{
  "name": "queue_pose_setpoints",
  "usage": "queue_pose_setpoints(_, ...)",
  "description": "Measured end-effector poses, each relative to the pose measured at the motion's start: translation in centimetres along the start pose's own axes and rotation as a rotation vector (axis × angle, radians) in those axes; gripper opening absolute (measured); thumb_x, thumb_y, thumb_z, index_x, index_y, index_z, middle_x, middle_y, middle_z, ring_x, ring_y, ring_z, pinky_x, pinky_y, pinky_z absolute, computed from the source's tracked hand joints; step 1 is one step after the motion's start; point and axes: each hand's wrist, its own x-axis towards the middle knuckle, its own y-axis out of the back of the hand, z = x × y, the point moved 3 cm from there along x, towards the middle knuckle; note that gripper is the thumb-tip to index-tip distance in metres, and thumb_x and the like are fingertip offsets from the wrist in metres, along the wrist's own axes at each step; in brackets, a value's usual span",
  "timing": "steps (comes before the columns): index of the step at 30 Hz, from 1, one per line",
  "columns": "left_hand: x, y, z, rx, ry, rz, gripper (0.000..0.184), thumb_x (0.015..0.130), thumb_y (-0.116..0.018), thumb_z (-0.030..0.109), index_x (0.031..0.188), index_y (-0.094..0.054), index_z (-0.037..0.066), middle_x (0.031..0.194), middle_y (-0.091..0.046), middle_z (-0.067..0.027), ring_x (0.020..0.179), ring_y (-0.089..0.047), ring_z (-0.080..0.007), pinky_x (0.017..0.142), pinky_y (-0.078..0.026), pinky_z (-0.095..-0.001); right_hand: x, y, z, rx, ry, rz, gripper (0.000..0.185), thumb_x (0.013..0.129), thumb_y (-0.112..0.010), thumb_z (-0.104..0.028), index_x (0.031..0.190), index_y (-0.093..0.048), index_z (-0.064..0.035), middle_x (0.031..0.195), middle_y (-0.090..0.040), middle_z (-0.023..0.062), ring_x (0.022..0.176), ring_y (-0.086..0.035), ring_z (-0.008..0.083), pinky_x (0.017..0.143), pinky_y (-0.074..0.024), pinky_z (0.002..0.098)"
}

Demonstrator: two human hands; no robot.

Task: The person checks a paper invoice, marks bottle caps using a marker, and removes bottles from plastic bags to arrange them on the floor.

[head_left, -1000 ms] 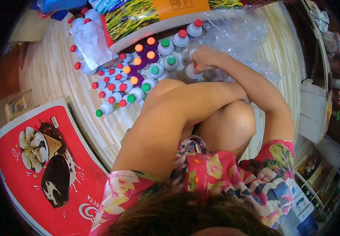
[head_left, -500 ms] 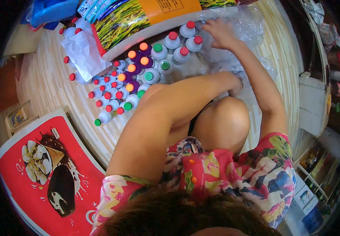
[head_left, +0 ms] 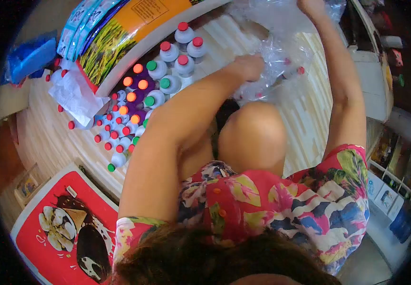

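My left hand [head_left: 249, 67] is closed on the near edge of a crumpled clear plastic wrap [head_left: 274, 59], just above my knee. Reaching to the top edge of the view, my right hand [head_left: 312, 6] grips another part of the same plastic, its fingers partly out of frame. A few red caps [head_left: 300, 70] show in or under the plastic. Left of my hands stand white bottles with red caps [head_left: 184, 65], white bottles with green caps [head_left: 169, 84], purple bottles with orange caps [head_left: 143, 84] and several small red-capped bottles [head_left: 114, 134].
A large orange and green printed sack [head_left: 134, 28] lies behind the bottles. White crumpled paper [head_left: 77, 95] and a blue package [head_left: 32, 57] are at the left. A red ice-cream panel [head_left: 58, 209] is at the lower left, and shelves [head_left: 393, 175] stand at the right.
My right hand has moved up and right, pulling the plastic outward. My left hand has come out from beside my knee onto the plastic. The view has turned rightward, shifting the bottles left.
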Motion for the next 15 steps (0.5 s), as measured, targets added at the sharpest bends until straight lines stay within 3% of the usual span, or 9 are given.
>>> queue_pose_setpoints(3,-0.8,2.5,0.1,-0.005,0.166,0.179,0.046,0.069,-0.057,0.002,0.114,-0.048,-0.002,0.119,-0.046,-0.0182,0.102,-0.053,-0.0373,0.082,-0.046,-0.0445,-0.1,-9.0,2.0,0.361,0.071,0.003,0.023,0.074,-0.062,-0.022,0.089,-0.063,-0.0048,0.087,-0.060,0.0267,0.086,-0.063,0.0268,0.075,-0.0468,0.0442)
queue_pose_setpoints(6,0.4,2.8,-1.8,-0.076,0.203,0.515,0.052,0.068,-0.057,0.002,0.117,-0.042,-0.006,0.120,-0.043,-0.0219,0.101,-0.052,-0.0401,0.083,-0.046,-0.0450,-4.5,-8.5,-0.9,0.401,0.116,-0.061,0.026,0.079,-0.060,-0.025,0.096,-0.062,-0.0057,0.089,-0.064,0.0178,0.084,-0.060,0.0357,0.079,-0.0464,0.0440)
queue_pose_setpoints(9,-0.7,5.3,-1.2,-0.146,0.242,0.711,0.056,0.069,-0.059,0.003,0.120,-0.038,-0.005,0.121,-0.037,-0.0174,0.101,-0.050,-0.0388,0.081,-0.045,-0.0508,-9.0,-3.7,-3.9,0.442,0.118,0.242,0.022,0.075,-0.063,-0.020,0.090,-0.063,-0.0033,0.085,-0.065,0.0147,0.082,-0.061,0.0312,0.076,-0.0473,0.0406)
queue_pose_setpoints(12,-0.8,6.0,-0.2,-0.158,0.217,0.778,0.060,0.066,-0.058,-0.002,0.121,-0.036,-0.006,0.120,-0.038,-0.0188,0.097,-0.051,-0.0422,0.078,-0.046,-0.0500,-12.8,-2.2,-4.4,0.735,0.057,0.330,0.015,0.073,-0.054,-0.011,0.083,-0.064,-0.0054,0.077,-0.063,0.0162,0.071,-0.062,0.0307,0.062,-0.0472,0.0404)
queue_pose_setpoints(14,-0.4,6.0,0.1,-0.166,0.064,0.857,0.064,0.063,-0.058,-0.005,0.123,-0.034,-0.005,0.123,-0.036,-0.0203,0.094,-0.052,-0.0437,0.077,-0.047,-0.0484,-16.0,-3.5,-7.3,1.034,-0.018,-0.145,0.016,0.069,-0.056,-0.009,0.082,-0.064,-0.0035,0.076,-0.062,0.0154,0.070,-0.061,0.0317,0.066,-0.0464,0.0412)
queue_pose_setpoints(15,-0.2,6.0,0.3,-0.169,-0.016,0.896,0.066,0.062,-0.057,-0.006,0.124,-0.033,-0.005,0.124,-0.035,-0.0210,0.093,-0.052,-0.0444,0.077,-0.047,-0.0475,-17.0,-5.2,-8.7,0.992,0.072,-0.240,0.015,0.069,-0.057,-0.009,0.081,-0.064,-0.0025,0.077,-0.063,0.0159,0.070,-0.061,0.0328,0.067,-0.0469,0.0411)
